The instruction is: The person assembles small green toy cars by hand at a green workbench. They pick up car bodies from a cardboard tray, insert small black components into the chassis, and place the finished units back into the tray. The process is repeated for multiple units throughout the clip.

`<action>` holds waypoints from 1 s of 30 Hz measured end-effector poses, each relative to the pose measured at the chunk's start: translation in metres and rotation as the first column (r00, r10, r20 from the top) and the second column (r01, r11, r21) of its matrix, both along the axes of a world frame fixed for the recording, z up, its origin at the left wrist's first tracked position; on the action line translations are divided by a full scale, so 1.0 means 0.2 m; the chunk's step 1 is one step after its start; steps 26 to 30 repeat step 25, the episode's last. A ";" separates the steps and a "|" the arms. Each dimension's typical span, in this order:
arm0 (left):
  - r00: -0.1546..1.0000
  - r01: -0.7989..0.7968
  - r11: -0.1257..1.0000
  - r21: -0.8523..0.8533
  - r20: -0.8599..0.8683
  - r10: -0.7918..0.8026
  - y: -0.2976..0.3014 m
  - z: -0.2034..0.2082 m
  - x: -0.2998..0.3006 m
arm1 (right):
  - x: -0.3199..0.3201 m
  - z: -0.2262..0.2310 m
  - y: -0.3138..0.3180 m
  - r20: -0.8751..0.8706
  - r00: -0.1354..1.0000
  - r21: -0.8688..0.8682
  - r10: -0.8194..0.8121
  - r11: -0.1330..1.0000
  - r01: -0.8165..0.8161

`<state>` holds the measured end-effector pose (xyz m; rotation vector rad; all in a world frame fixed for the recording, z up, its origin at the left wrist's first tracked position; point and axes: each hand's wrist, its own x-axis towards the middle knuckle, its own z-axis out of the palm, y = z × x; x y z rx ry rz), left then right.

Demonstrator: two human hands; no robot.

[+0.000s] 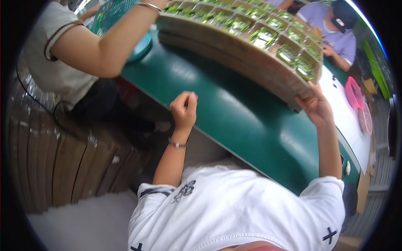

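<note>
A stack of flat cardboard trays [251, 58], divided into cells filled with small shiny green packets [263, 37], lies tilted across the dark green table [234, 117]. My right hand [316, 108] grips the near right corner of the stack from below. My left hand [184, 109] hovers at the table's near edge with its fingers curled in, and I see nothing in it. It is well apart from the trays. A bracelet sits on my left wrist.
A person in a beige shirt [50, 54] at the left reaches an arm [113, 37] to the trays' far end, by a teal mesh object [111, 14]. Another person in a lilac shirt [335, 33] sits at the top right. A pink basket [354, 93] lies at the right. Flattened cardboard [63, 167] is stacked at the left.
</note>
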<state>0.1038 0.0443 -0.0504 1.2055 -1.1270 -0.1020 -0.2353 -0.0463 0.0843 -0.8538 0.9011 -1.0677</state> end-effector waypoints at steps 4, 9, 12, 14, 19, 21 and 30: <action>0.999 -0.038 0.991 0.129 -0.021 0.041 -0.01 0.05 0.00 | -0.11 0.01 -0.06 -0.004 0.999 0.041 0.033 0.999 -0.032; 0.997 -0.057 0.995 0.077 -0.047 0.060 0.00 0.03 0.01 | -0.32 -0.04 0.01 0.006 1.000 0.050 -0.013 0.999 0.012; 0.908 0.271 0.955 0.119 -0.360 -0.213 0.02 0.03 0.11 | -0.55 -0.13 0.04 -0.010 0.999 0.093 -0.035 0.995 0.036; 0.730 0.324 0.944 0.065 -0.652 -0.206 -0.02 0.15 0.21 | -0.63 -0.11 0.11 -0.116 0.960 0.145 -0.254 0.952 0.269; 0.357 0.377 0.925 -0.033 -0.917 -0.178 -0.30 0.41 0.72 | -1.23 -0.17 0.26 -0.228 0.955 -0.018 -0.188 0.982 0.188; 0.201 0.602 0.789 -0.122 -0.933 -0.298 -0.39 0.45 0.93 | -1.39 -0.19 0.27 -0.232 0.953 -0.058 -0.194 0.981 0.185; 0.040 0.880 0.463 -0.110 -0.952 -0.302 -0.64 0.48 0.99 | -1.50 -0.11 0.22 -0.223 0.975 0.006 0.024 1.000 -0.023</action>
